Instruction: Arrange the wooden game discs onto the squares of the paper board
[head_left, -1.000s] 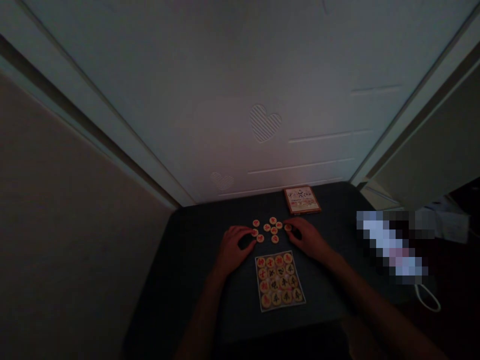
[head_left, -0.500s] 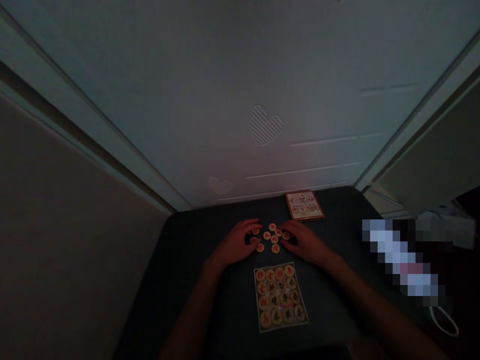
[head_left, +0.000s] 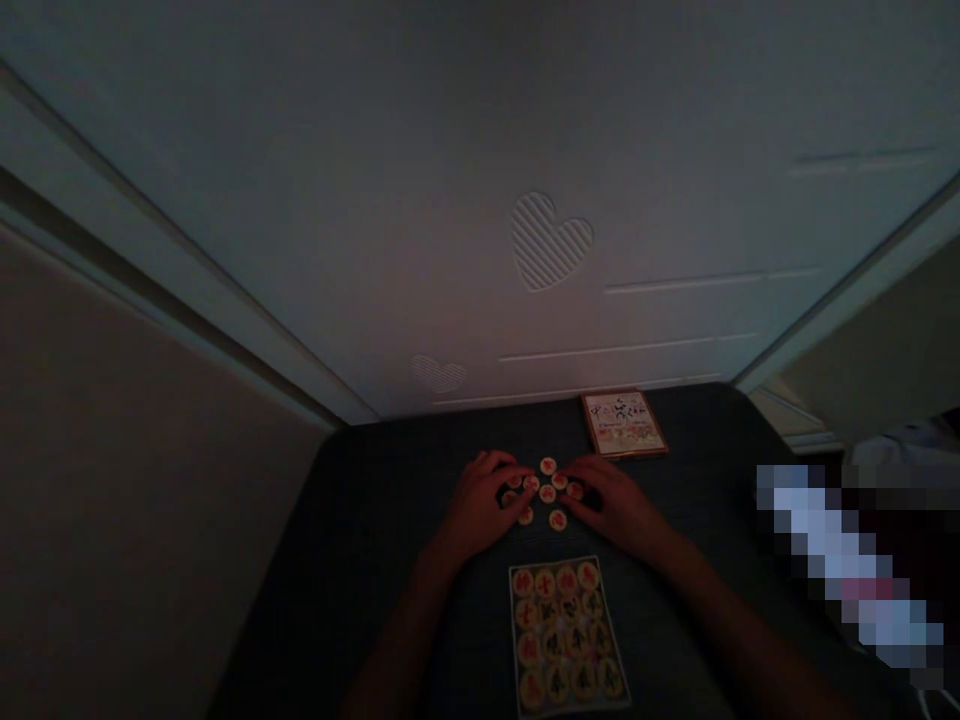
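Several round Chinese chess pieces (head_left: 547, 494) with red characters lie loose on the dark table between my two hands. My left hand (head_left: 486, 502) is at their left side, its thumb and fingers apart and curved around a few of them. One piece (head_left: 531, 483) lies at those fingertips. From the right, my right hand (head_left: 611, 500) reaches in with thumb and fingers apart around other pieces (head_left: 574, 491). Nearer me is a shallow clear tray (head_left: 516, 625) with rows of red and black pieces. Some loose pieces are partly hidden by my fingers.
A flat box lid (head_left: 624, 423) with printed Chinese characters lies at the back right of the table (head_left: 360, 540). Behind the table stands a pale panel (head_left: 450, 250) with raised hearts. A blurred-out object (head_left: 847, 570) is at the right edge.
My hands have come closer together around the loose pieces, and the left fingertips now reach one more piece. The camera view has shifted slightly, so the tray sits lower.
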